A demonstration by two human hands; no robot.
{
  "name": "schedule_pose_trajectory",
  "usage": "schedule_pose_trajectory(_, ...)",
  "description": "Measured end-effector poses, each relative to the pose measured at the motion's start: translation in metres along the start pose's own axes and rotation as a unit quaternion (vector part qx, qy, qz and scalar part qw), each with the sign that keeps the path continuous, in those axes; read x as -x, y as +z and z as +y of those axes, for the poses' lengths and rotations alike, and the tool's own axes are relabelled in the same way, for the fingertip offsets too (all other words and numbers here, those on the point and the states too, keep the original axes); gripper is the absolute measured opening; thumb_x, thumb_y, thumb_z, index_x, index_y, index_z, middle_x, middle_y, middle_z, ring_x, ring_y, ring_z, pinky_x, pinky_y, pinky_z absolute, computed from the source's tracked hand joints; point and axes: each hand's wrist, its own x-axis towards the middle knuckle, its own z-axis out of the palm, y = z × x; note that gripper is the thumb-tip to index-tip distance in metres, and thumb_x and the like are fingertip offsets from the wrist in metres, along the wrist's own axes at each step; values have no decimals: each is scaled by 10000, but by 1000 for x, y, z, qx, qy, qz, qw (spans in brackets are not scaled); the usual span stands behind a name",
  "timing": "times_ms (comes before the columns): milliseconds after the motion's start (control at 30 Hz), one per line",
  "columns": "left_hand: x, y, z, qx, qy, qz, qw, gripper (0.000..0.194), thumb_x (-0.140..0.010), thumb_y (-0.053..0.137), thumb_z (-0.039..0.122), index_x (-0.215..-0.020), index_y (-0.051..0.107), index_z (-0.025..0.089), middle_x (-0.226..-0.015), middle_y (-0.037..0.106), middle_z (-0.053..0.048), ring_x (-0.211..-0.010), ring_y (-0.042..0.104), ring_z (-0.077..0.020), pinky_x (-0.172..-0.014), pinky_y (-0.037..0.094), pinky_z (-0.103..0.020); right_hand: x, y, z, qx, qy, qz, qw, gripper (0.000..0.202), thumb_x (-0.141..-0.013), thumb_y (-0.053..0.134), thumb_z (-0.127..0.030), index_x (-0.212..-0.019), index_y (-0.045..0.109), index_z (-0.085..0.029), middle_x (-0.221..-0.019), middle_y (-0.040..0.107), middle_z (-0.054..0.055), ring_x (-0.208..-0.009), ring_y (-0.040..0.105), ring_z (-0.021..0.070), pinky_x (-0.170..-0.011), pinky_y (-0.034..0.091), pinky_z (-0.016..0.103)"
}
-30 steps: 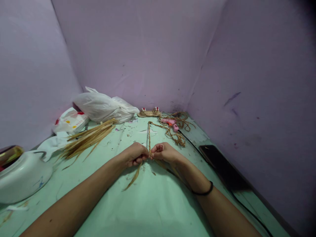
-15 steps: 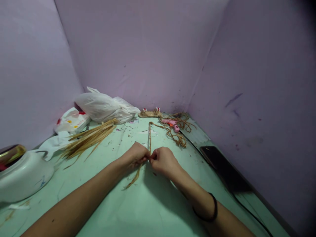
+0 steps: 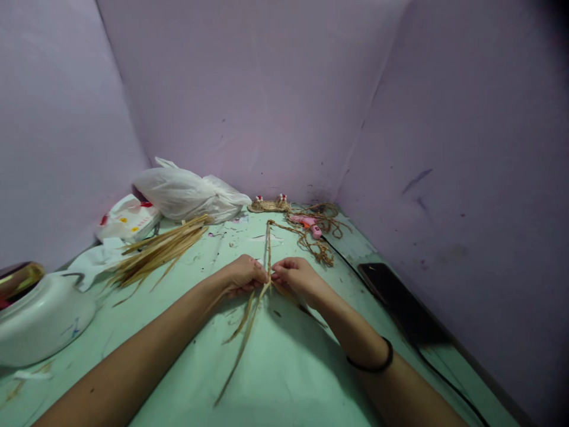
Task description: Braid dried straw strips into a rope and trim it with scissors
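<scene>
A thin braid of dried plant fibre (image 3: 269,249) runs from a knot on the tabletop toward me, and both hands meet at its near end. My left hand (image 3: 246,276) is closed, pinching strands on the braid's left side. Across from it, my right hand (image 3: 296,276) pinches at the same spot with thumb and fingers, a dark band around that wrist. Loose fibre strands (image 3: 249,341) trail from the braid's end toward me, and another passes below my right hand. The fingertips partly hide the joint.
A bundle of dried strips (image 3: 164,249) lies at left, before a white plastic bag (image 3: 186,193). A white pot (image 3: 44,320) stands near left. Behind are small woven slippers (image 3: 269,205), a pink glue gun (image 3: 306,224) and tangled cord (image 3: 329,222). A phone (image 3: 400,302) lies right.
My hands have parted slightly at the braid's end, the right one opening its grip a little. More loose strands now show below, one long strand hanging toward me and another to the right.
</scene>
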Motion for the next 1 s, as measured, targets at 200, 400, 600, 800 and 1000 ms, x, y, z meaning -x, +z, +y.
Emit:
schedule_pose_trajectory(200, 5, 1, 4, -23, 1, -6, 1000, 84, -514, 524, 243, -518, 498, 163, -316, 321, 71, -281, 235, -56, -312, 145, -199, -1, 7, 5, -28, 28, -65, 997, 160, -619, 478, -107, -464, 472, -147, -342, 343, -65, -324, 239, 40, -363, 161, 204)
schedule_pose_trajectory(400, 21, 7, 19, -152, 12, 69, 986, 105, -536, 531, 201, -471, 551, 122, -349, 420, 23, -324, 288, -58, -357, 200, -209, -7, 5, 10, -10, 47, -33, 998, 82, -571, 512, -112, -494, 514, -142, -361, 405, -59, -341, 289, 45, -366, 180, 202)
schedule_pose_trajectory(600, 34, 38, 21, -363, 36, 169, 915, 172, -613, 507, 220, -639, 649, 127, -576, 595, -73, -560, 545, -174, -490, 338, -239, -8, 11, 15, -101, 65, -21, 993, 71, -521, 497, -98, -536, 552, -139, -321, 383, -73, -317, 259, 43, -350, 140, 201)
schedule_pose_trajectory(800, 40, 50, 19, -452, 86, 196, 866, 235, -662, 456, 202, -753, 665, 145, -698, 632, -110, -645, 578, -207, -536, 361, -264, -8, 8, 14, -118, 49, -40, 991, 44, -488, 531, -84, -495, 553, -122, -347, 431, -59, -333, 279, 32, -358, 145, 196)
schedule_pose_trajectory(1000, 43, -11, 27, -289, 40, -114, 950, 159, -626, 556, 273, -574, 600, 130, -471, 538, -5, -363, 366, -71, -376, 262, -207, -4, -1, 7, -155, 50, -84, 983, 39, -518, 580, -110, -541, 553, -127, -390, 489, -51, -340, 269, 31, -367, 135, 200)
